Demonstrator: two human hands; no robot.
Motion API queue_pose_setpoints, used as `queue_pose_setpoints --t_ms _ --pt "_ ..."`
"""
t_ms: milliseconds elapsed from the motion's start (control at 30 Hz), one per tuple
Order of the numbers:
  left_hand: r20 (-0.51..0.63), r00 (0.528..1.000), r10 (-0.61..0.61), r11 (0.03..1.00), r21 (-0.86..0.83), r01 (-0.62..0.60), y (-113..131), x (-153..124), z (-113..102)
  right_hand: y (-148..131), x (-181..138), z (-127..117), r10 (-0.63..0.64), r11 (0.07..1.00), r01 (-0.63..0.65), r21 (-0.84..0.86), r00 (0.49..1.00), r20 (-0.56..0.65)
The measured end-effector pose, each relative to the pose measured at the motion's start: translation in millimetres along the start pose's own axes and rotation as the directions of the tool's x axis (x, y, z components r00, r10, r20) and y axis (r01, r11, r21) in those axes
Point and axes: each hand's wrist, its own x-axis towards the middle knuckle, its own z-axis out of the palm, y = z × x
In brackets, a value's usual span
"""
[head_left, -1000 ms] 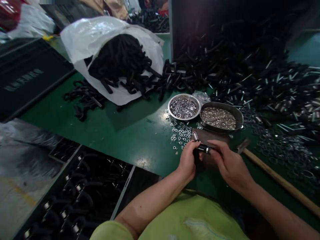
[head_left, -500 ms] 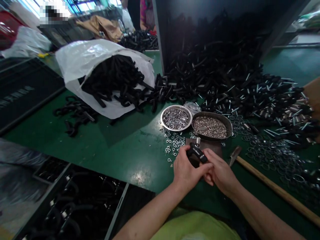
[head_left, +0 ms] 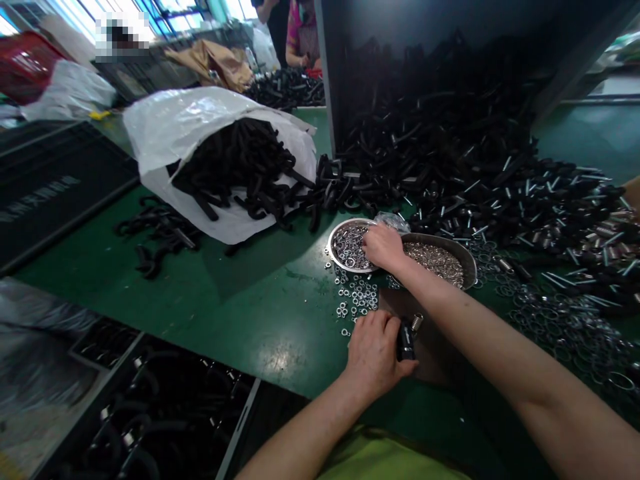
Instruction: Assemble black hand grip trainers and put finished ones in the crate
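Note:
My left hand is closed round a black handle piece with a metal spring end, held low over a brown pad on the green table. My right hand reaches forward into the round metal bowl of nuts; its fingers curl down among the nuts, and I cannot see whether they hold one. A second metal bowl of small silvery parts stands just right of it. Loose nuts lie scattered between the bowls and my left hand.
A white bag of black handles lies at the back left. A large heap of black handles with metal ends spills from a dark bin at the back right. Wire rings are strewn at right. Black crates of finished pieces stand at lower left.
My right hand left the black piece and reached forward into the nut bowl. My left hand kept the piece and lowered it toward the pad. The hammer is now hidden behind my right arm.

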Motion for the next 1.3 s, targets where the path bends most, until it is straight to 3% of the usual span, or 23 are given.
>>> queue_pose_setpoints --t_ms 200,433,667,800,933,1067,1167,1300 --pt "0.016 1.0 0.016 1.0 -0.003 -0.016 -1.9 1.6 -0.3 1.1 10.2 7.7 0.005 0.999 -0.003 -0.04 0.998 0.065" --pt "0.029 0.999 0.025 1.0 0.001 -0.025 -1.6 3.6 -1.1 4.7 11.7 9.1 -0.041 0.998 0.036 0.049 0.995 0.093" --pt "0.029 0.999 0.03 1.0 -0.001 -0.03 -2.2 3.8 -2.1 9.7 11.7 18.0 -0.034 0.983 0.025 0.182 0.999 0.042" --pt "0.025 0.999 0.036 0.999 0.008 -0.037 -2.5 3.6 -2.8 12.8 3.5 9.7 0.006 0.956 -0.001 0.294 1.0 -0.016" --pt "0.017 0.998 0.059 0.998 0.004 -0.059 -4.0 4.0 -2.1 19.8 -36.8 -10.8 -0.026 0.907 0.032 0.42 0.999 -0.021" --pt "0.016 0.997 0.069 0.998 -0.014 -0.069 -5.9 4.6 0.1 24.4 -107.3 -19.7 -0.18 0.81 0.128 0.572 0.983 0.034" --pt "0.011 0.997 0.075 0.997 -0.017 -0.075 -6.5 5.1 0.6 24.6 -155.6 -12.4 -0.272 0.832 0.183 0.524 0.957 0.097" --pt "0.022 0.996 0.081 0.997 -0.009 -0.081 -5.8 5.6 -1.4 27.3 -187.0 -0.6 -0.18 0.864 0.081 0.497 0.972 0.155"
